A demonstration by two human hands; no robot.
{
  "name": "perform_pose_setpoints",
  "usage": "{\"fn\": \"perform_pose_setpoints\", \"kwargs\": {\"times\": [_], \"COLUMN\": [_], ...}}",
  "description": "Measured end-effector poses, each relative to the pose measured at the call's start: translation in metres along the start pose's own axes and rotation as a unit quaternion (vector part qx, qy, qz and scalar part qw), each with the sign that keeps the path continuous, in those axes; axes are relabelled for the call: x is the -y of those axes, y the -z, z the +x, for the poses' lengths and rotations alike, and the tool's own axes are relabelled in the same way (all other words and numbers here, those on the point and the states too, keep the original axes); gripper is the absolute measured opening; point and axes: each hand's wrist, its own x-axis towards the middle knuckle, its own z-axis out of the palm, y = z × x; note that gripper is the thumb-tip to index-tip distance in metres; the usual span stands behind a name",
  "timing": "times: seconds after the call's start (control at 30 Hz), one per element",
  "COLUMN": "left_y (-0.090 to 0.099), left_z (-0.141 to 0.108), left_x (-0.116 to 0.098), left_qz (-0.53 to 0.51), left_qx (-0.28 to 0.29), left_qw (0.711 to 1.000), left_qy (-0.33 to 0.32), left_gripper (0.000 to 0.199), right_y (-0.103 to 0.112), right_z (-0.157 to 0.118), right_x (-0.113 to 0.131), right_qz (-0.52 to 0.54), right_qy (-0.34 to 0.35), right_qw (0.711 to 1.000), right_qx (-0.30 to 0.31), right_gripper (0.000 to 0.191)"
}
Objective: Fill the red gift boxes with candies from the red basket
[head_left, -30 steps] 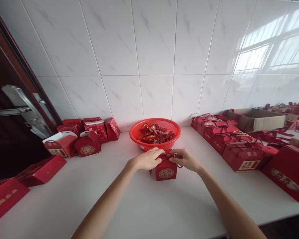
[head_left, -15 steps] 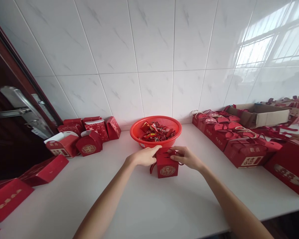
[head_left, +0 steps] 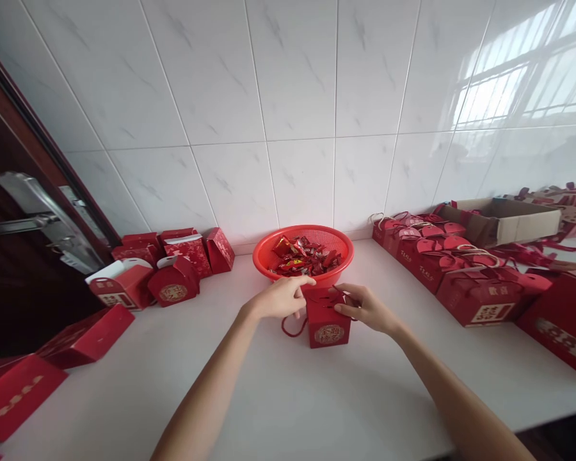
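Note:
A small red gift box [head_left: 329, 328] with a round gold emblem stands upright on the white counter, its slotted top folded over. My right hand [head_left: 367, 308] grips its upper right side, thumb on the top and fingers behind. At the upper left edge is my left hand [head_left: 281, 298], index finger stretched over the top and other fingers loosely bent, with nothing plainly held. A dark red cord [head_left: 294, 330] loops out on the left side of the box, below that hand. Just behind sits a red plastic basket [head_left: 264, 246] of wrapped candies [head_left: 307, 256].
Several red boxes [head_left: 173, 285] stand at left, near a dark door with a metal handle [head_left: 38, 221]. Rows of corded red boxes [head_left: 480, 298] and an open cardboard box [head_left: 528, 224] line the right. A tiled wall [head_left: 297, 173] rises behind the counter [head_left: 269, 403].
The left cord now swings out in a wider loop. My left fingers have loosened from the box's side. My right hand and the box appear slightly farther right.

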Motion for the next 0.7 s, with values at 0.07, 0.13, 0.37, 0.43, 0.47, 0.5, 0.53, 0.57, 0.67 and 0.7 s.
{"fn": "perform_pose_setpoints", "kwargs": {"times": [0.07, 0.13, 0.37, 0.43, 0.47, 0.5, 0.53, 0.57, 0.67, 0.7], "left_y": [0.005, 0.008, 0.001, -0.004, -0.006, -0.009, -0.012, -0.014, -0.019, -0.02], "left_z": [-0.003, -0.005, -0.009, -0.008, -0.007, -0.007, -0.007, -0.007, -0.011, -0.013], "left_x": [-0.002, -0.005, -0.018, -0.02, -0.021, -0.022, -0.024, -0.026, -0.033, -0.036], "left_qz": [-0.103, -0.209, -0.312, -0.297, -0.289, -0.282, -0.279, -0.279, -0.308, -0.322], "left_qx": [-0.014, -0.024, 0.04, 0.043, 0.041, 0.036, 0.031, 0.026, 0.019, 0.017], "left_qw": [0.994, 0.975, 0.942, 0.947, 0.949, 0.951, 0.952, 0.951, 0.94, 0.935], "left_qy": [-0.026, -0.071, -0.116, -0.115, -0.117, -0.12, -0.125, -0.13, -0.145, -0.148], "left_gripper": [0.054, 0.043, 0.036, 0.039, 0.042, 0.045, 0.047, 0.049, 0.058, 0.061], "right_y": [-0.001, -0.003, -0.005, -0.004, -0.003, -0.003, -0.003, -0.004, -0.009, -0.01], "right_z": [0.0, -0.001, -0.001, -0.001, 0.0, 0.0, 0.001, 0.002, 0.004, 0.004], "right_x": [0.0, 0.002, 0.013, 0.02, 0.024, 0.029, 0.035, 0.041, 0.058, 0.062], "right_qz": [-0.016, -0.029, -0.024, -0.002, 0.004, 0.006, 0.006, 0.006, 0.004, 0.0], "right_qy": [0.005, 0.01, 0.031, 0.034, 0.038, 0.044, 0.051, 0.055, 0.047, 0.041], "right_qw": [1.0, 0.999, 0.993, 0.99, 0.988, 0.986, 0.984, 0.983, 0.983, 0.982], "right_qx": [-0.006, -0.017, -0.113, -0.139, -0.151, -0.161, -0.169, -0.172, -0.176, -0.182], "right_gripper": [0.048, 0.045, 0.04, 0.038, 0.037, 0.035, 0.033, 0.03, 0.025, 0.023]}}
